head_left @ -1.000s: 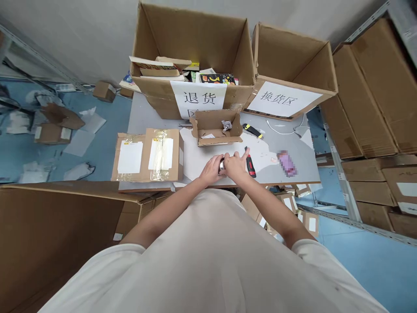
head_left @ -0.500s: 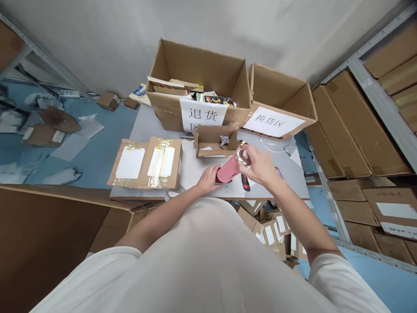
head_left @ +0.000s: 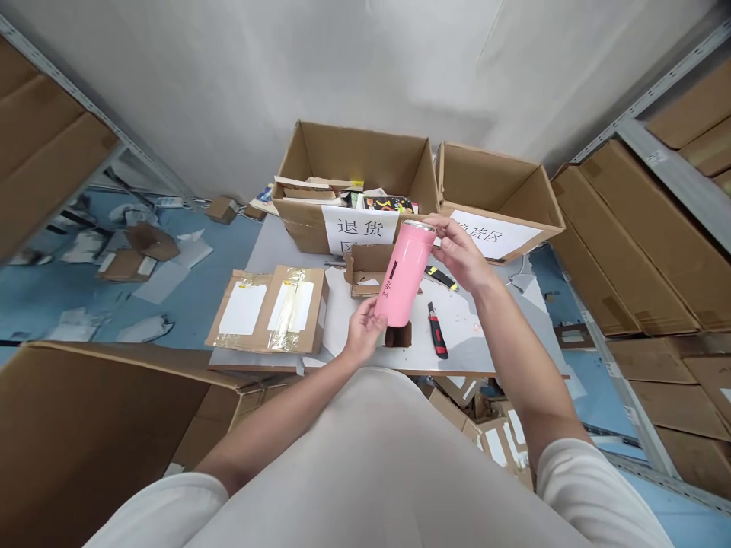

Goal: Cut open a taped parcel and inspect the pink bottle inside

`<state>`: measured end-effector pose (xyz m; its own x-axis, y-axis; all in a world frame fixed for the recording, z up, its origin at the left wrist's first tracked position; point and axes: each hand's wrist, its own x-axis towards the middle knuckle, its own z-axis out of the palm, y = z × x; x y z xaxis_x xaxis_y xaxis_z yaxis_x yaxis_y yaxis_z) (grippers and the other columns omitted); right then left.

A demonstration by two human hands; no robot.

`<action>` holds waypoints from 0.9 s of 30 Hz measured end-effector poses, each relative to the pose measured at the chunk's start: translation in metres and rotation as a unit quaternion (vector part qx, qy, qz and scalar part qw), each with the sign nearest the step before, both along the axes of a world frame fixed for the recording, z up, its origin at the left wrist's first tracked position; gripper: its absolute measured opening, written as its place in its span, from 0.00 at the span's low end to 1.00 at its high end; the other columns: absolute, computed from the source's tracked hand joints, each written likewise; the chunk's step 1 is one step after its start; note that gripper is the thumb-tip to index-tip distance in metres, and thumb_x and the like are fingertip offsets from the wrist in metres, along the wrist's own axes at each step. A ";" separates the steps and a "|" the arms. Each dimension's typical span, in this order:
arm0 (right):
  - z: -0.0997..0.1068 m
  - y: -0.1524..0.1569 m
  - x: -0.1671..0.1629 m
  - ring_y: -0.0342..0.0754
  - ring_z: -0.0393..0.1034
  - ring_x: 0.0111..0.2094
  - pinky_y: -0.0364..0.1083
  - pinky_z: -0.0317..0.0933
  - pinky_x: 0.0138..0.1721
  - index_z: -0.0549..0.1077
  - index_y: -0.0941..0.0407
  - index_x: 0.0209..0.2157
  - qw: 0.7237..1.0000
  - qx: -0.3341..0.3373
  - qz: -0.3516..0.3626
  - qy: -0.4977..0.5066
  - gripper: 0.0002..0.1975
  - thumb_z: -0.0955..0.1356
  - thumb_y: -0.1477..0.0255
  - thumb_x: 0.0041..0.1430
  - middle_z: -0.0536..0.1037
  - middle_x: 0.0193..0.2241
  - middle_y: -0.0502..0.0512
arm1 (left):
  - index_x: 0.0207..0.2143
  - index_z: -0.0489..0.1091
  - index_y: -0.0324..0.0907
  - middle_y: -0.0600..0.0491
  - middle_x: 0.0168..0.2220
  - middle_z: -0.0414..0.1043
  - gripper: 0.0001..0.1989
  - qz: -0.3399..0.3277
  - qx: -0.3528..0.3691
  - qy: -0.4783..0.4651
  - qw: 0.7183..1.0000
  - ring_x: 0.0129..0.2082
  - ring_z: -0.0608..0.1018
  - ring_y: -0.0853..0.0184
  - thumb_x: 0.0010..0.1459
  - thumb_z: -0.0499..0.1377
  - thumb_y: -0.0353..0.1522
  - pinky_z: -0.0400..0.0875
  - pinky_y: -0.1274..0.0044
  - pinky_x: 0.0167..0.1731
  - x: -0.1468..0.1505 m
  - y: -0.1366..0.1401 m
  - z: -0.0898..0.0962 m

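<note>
A pink tumbler (head_left: 405,275) with a silver rim and dark lettering is held up, slightly tilted, above the table. My left hand (head_left: 365,330) grips its lower end from the left. At the top, my right hand (head_left: 458,251) has its fingers on the rim. Below the tumbler a small brown box (head_left: 399,336) stands open on the table, partly hidden. A red and black box cutter (head_left: 437,332) lies to the right, and a yellow and black cutter (head_left: 442,278) lies farther back. Behind the tumbler is an opened carton (head_left: 365,262), partly covered by it.
Two large labelled cartons, a left one (head_left: 302,228) with books and packages and a right one (head_left: 502,179), stand along the back. Two taped parcels (head_left: 242,310) sit at the table's left. Shelves with boxes rise on the right (head_left: 622,251). Cardboard and paper litter the floor.
Both hands have lifted the pink tumbler up out of the small brown box and turned it more upright. The box now shows beneath it, and the view has tilted upward.
</note>
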<state>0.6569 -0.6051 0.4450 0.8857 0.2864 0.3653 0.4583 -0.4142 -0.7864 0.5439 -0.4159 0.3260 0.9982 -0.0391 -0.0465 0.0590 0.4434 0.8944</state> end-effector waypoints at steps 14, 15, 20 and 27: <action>-0.021 -0.001 0.008 0.46 0.69 0.36 0.45 0.67 0.32 0.66 0.49 0.39 0.970 0.210 -0.015 0.118 0.22 0.71 0.50 0.49 0.70 0.35 0.49 | 0.50 0.60 0.47 0.47 0.56 0.64 0.36 0.030 -0.036 0.041 0.998 0.53 0.72 0.60 0.40 0.71 0.44 0.69 0.69 0.51 -0.005 -0.018 0.000; -0.019 -0.002 0.008 0.46 0.69 0.37 0.46 0.67 0.33 0.67 0.49 0.39 0.968 0.219 0.001 0.121 0.24 0.70 0.48 0.48 0.71 0.37 0.49 | 0.48 0.61 0.46 0.47 0.56 0.64 0.34 0.028 -0.046 0.045 0.998 0.53 0.72 0.60 0.41 0.71 0.44 0.69 0.69 0.51 -0.005 -0.019 0.003; -0.008 -0.006 0.003 0.49 0.69 0.43 0.48 0.68 0.36 0.67 0.47 0.44 0.950 0.246 0.105 0.161 0.27 0.70 0.45 0.47 0.71 0.46 0.52 | 0.47 0.66 0.40 0.43 0.52 0.70 0.34 -0.064 -0.154 0.099 0.981 0.49 0.76 0.55 0.50 0.57 0.57 0.70 0.60 0.50 -0.009 -0.022 0.009; -0.017 -0.006 0.006 0.46 0.70 0.40 0.46 0.68 0.35 0.68 0.48 0.41 0.955 0.249 0.069 0.146 0.22 0.74 0.55 0.48 0.73 0.43 0.50 | 0.43 0.71 0.37 0.42 0.46 0.75 0.32 -0.052 -0.131 0.108 0.984 0.47 0.77 0.54 0.51 0.57 0.56 0.70 0.59 0.50 -0.013 -0.025 0.002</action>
